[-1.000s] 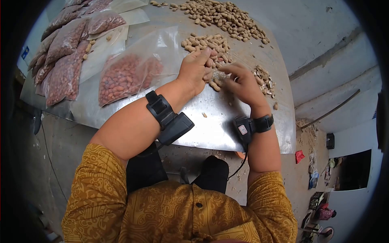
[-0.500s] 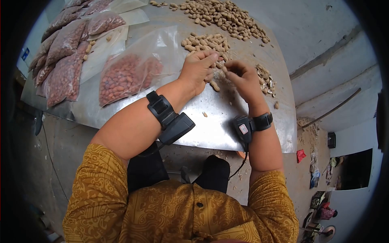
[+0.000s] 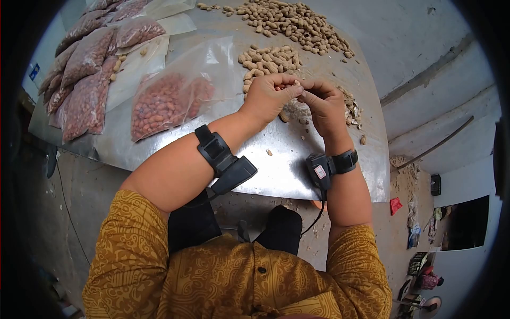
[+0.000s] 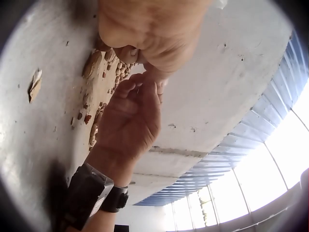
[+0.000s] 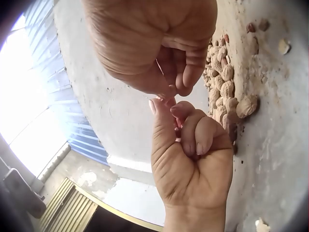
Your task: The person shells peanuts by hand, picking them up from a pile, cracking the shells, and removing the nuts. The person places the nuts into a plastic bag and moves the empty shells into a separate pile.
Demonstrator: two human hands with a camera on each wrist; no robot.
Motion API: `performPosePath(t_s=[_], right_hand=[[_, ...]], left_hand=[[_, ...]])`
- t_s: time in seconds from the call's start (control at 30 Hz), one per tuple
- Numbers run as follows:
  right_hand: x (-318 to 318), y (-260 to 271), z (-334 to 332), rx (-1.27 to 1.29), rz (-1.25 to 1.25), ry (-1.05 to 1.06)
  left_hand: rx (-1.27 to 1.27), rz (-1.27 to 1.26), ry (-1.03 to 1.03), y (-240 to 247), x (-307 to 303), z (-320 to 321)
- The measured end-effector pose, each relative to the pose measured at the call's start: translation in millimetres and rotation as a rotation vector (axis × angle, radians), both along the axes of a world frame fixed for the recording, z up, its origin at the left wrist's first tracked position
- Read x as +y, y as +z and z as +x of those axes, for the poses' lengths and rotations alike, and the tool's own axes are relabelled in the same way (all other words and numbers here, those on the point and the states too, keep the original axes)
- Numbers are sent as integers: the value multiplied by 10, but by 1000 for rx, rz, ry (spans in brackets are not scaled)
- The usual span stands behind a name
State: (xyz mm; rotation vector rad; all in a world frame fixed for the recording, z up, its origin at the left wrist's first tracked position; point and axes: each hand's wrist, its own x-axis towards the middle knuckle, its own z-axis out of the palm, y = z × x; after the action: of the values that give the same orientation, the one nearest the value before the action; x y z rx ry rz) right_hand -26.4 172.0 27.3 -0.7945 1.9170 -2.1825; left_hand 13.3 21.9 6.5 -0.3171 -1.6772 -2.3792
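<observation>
Both hands meet fingertip to fingertip above the metal table point(image 3: 255, 167). My left hand point(image 3: 264, 100) holds a peanut point(image 3: 296, 83) between thumb and curled fingers. From the other side, thumb and fingertips of my right hand point(image 3: 327, 110) pinch the same peanut. In the right wrist view, bits of red kernel point(image 5: 178, 131) show inside the left hand's curled fingers. Most of the peanut is hidden by the fingers. Just beyond the hands lies a small heap of unshelled peanuts point(image 3: 271, 58), and broken shells point(image 3: 351, 109) lie beside the right hand.
A clear bag of red peanut kernels point(image 3: 164, 106) lies left of the hands. Filled bags point(image 3: 85, 58) are stacked at the far left, near flat empty bags point(image 3: 138, 66). A larger peanut pile point(image 3: 297, 24) covers the back. The table's front edge is close to my body.
The right hand, blurred over the table one second ago, has risen and moved left to the left hand. The left hand has turned inward, and their fingertips now meet on a peanut.
</observation>
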Motion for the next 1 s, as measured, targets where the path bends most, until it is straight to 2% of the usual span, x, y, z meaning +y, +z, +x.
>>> performPosePath(t_s=[0.07, 0.2, 0.4, 0.5, 0.77, 0.87, 1.0], right_hand=[[14, -2, 1, -7, 3, 6], [29, 38, 9, -12, -10, 8], [49, 145, 71, -240, -19, 278], [21, 91, 63, -144, 159, 144], [5, 157, 128, -34, 226, 113], [22, 192, 129, 28, 265, 127], [-30, 165, 162, 38, 206, 89]], left_hand=[[50, -20, 26, -31, 4, -29], [-28, 9, -65, 89, -21, 50], [27, -117, -43, -23, -21, -7], [-13, -123, -55, -50, -5, -20], [-196, 143, -216, 110, -17, 101], [-159, 216, -297, 180, 5, 163], [-168, 232, -200, 148, 40, 134]])
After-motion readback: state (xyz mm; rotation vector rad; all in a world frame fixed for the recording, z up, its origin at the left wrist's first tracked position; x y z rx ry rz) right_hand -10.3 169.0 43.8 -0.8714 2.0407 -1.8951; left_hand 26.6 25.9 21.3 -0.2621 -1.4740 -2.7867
